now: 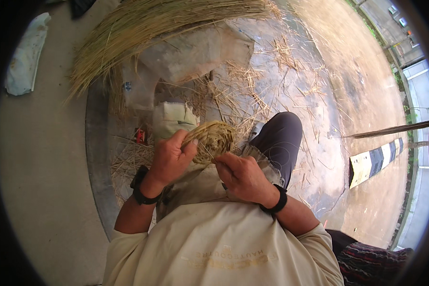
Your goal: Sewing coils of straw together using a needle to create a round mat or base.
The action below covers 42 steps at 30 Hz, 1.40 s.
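Observation:
A round, coiled straw piece (218, 138) is held up over my lap, its strands wound in rings. My left hand (172, 153) grips its left edge, with the thumb lying on top. At the lower right edge, my right hand (244, 175) is closed in a pinch, fingertips against the straw. Between the two hands a thin strand (205, 149) crosses the face of the coil. A fine, pale line loops out past my right hand over my dark trouser leg. What lies inside the right fingers is mostly hidden.
A big bundle of long straw (167, 28) lies ahead on sacking (190, 55). Cut stalks (243, 90) litter the ground. At left lies a white sack (27, 55); a small red object (139, 135) sits near my left hand. A striped barrier (376, 162) stands right.

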Motion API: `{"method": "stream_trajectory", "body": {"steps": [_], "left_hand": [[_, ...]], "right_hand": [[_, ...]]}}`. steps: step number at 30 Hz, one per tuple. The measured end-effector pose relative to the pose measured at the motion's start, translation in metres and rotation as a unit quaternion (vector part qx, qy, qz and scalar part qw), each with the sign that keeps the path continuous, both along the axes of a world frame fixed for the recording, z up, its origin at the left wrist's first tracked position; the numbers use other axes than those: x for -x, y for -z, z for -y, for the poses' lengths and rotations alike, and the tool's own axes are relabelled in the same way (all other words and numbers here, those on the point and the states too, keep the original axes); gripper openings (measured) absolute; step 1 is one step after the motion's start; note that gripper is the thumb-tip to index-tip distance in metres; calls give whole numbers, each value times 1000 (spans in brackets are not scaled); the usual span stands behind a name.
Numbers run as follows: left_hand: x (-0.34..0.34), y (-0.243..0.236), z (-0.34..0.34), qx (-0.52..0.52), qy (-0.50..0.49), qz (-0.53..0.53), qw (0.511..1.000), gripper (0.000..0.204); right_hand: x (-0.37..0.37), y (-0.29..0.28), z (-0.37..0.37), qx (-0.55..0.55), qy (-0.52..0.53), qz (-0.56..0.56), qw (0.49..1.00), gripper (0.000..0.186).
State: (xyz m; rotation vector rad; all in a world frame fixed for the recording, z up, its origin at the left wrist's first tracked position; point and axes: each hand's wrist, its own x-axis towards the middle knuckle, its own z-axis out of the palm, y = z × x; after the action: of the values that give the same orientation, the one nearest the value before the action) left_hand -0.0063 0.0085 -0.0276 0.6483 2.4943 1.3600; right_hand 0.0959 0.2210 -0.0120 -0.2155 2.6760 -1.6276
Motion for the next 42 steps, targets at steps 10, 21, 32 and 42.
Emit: {"method": "stream_trajectory", "body": {"steps": [10,21,32,42], "left_hand": [[-15,-2,-18,60,2,-117,991,15],[4,-5,-1,90,15,-206,974,15],[-15,-4,-4,104,187,-290,933,16],[-27,-16,-15,108,275,-301,907,23]], "right_hand": [[19,12,9,70,44,36,996,15],[17,-1,-15,211,-44,278,936,22],[26,-3,-11,-132,26,-159,978,15],[78,6,-27,73,84,9,994,21]]}}
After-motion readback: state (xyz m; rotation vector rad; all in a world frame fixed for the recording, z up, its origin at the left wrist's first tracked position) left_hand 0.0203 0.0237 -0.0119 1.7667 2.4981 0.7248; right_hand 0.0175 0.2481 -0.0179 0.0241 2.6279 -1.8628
